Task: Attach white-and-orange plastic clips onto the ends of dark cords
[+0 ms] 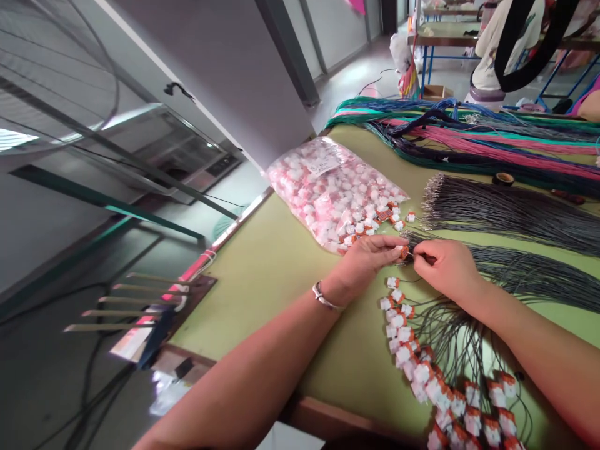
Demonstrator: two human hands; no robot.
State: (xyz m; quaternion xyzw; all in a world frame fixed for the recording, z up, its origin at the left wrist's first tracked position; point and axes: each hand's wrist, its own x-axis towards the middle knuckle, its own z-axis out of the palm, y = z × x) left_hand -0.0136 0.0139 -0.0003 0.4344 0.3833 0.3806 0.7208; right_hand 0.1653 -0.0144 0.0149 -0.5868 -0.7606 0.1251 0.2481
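Your green bench (253, 275) carries a clear plastic bag (300, 181) packed with small white pieces, pinkish in places. Nearer you curves a row of wired connectors (405, 356), white with orange ends. Your right grip (445, 265) is pinched together on what looks like a thin wire (410, 254). Your left grip (363, 261) is pinched too, thumb and fingertips holding 1 small connector (403, 252), its orange side showing, just beside your right fingertips.
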